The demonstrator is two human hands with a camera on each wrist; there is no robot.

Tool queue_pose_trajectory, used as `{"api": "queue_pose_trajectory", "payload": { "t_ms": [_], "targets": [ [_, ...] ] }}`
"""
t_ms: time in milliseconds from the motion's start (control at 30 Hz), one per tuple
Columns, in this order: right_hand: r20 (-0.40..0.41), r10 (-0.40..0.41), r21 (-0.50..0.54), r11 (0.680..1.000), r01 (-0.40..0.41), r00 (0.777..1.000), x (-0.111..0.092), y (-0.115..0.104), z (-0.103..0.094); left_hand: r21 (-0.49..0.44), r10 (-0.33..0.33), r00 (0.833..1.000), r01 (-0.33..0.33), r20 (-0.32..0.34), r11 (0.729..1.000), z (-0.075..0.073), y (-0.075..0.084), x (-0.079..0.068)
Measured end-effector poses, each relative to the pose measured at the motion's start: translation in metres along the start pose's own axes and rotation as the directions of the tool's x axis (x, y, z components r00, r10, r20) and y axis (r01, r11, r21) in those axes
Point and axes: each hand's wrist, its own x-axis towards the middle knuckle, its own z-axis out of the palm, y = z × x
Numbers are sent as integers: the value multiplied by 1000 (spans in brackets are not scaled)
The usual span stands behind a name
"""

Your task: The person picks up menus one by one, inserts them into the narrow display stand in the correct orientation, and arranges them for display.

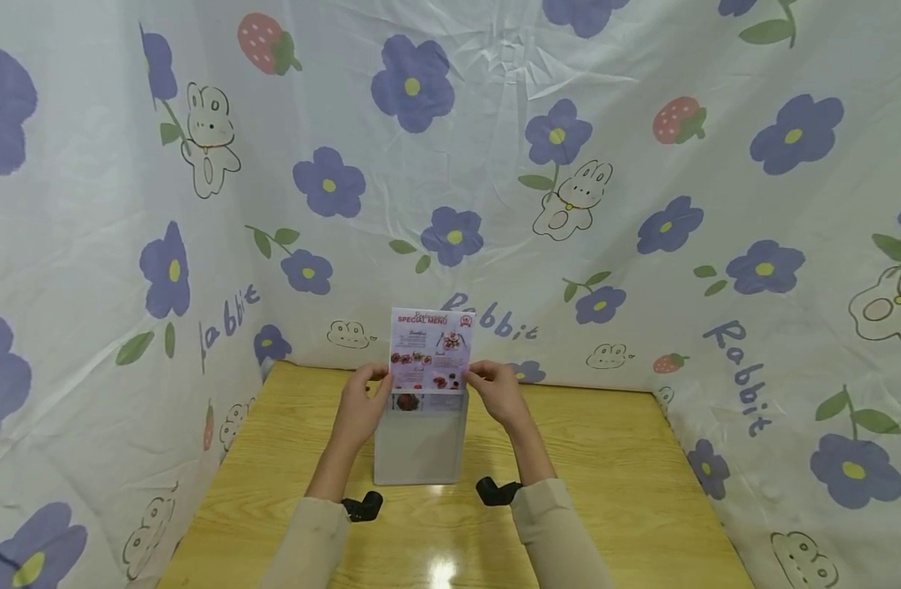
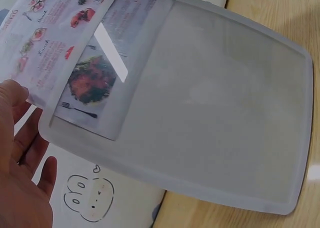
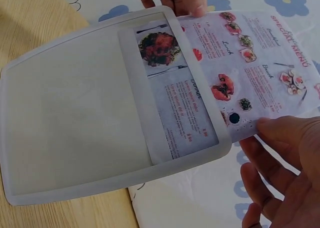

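A printed menu sheet (image 1: 430, 348) headed "SPECIAL MENU" is partly inside a white-framed clear display holder (image 1: 419, 450). Its lower strip, with a plate of food and cutlery, shows through the holder's clear face, while the larger part sticks out beyond the top edge. My left hand (image 1: 362, 401) pinches the sheet's left edge just above the holder. On the opposite edge my right hand (image 1: 500, 393) pinches it between thumb and fingers. In the right wrist view the right thumb lies on the printed face of the menu sheet (image 3: 250, 68), close to the holder's frame (image 3: 200, 83).
The holder stands on a yellow wood-grain table (image 1: 583, 458). White cloth (image 1: 487, 164) printed with flowers, rabbits and strawberries hangs behind the table and along both sides. Each wrist carries a black camera mount, one at the left wrist (image 1: 364, 507), one at the right (image 1: 497, 492).
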Motion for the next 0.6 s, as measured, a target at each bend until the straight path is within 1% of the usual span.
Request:
{"api": "queue_pose_trajectory", "payload": {
  "t_ms": [200, 333, 467, 600],
  "targets": [
    [16, 12, -12, 1000, -12, 1000, -3, 2, 0, -17, 7, 1000, -7, 6, 1000, 0, 6, 3],
    [35, 20, -16, 1000, -19, 999, -5, 3, -2, -34, 5, 1000, -5, -2, 999, 0, 10, 4],
    [54, 20, -21, 1000, -19, 998, -5, 6, -3, -44, 6, 1000, -6, -7, 999, 1, 10, 5],
    [53, 7, -25, 1000, -5, 999, -4, 8, -4, -36, 0, 1000, 0, -3, 999, 1, 8, 5]
  ]
}}
